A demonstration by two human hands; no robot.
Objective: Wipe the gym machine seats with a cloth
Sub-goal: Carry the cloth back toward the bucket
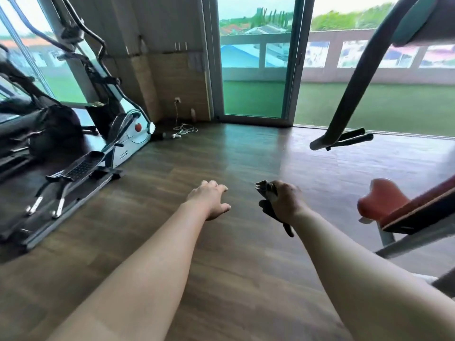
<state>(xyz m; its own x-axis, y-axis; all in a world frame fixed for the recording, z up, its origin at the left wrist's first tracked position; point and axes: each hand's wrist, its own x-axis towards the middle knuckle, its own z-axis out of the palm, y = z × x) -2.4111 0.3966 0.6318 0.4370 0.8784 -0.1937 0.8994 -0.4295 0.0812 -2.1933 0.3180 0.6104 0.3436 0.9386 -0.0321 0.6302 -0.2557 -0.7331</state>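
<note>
My right hand (286, 201) is held out over the wooden floor, shut on a dark grey cloth (267, 208) that hangs bunched from the fist. To its left, my left hand (211, 200) is stretched forward with fingers apart and nothing in it. A red padded seat (380, 200) of a gym machine sits at the right edge, well to the right of the cloth and apart from both hands. Its red back pad (423, 205) slopes up toward the right corner.
A curved machine arm with black handles (349, 140) hangs above the red seat. An elliptical trainer (98, 153) stands at the left. Cables (183, 130) lie on the floor by the wall socket. A glass sliding door (256, 70) faces a green terrace.
</note>
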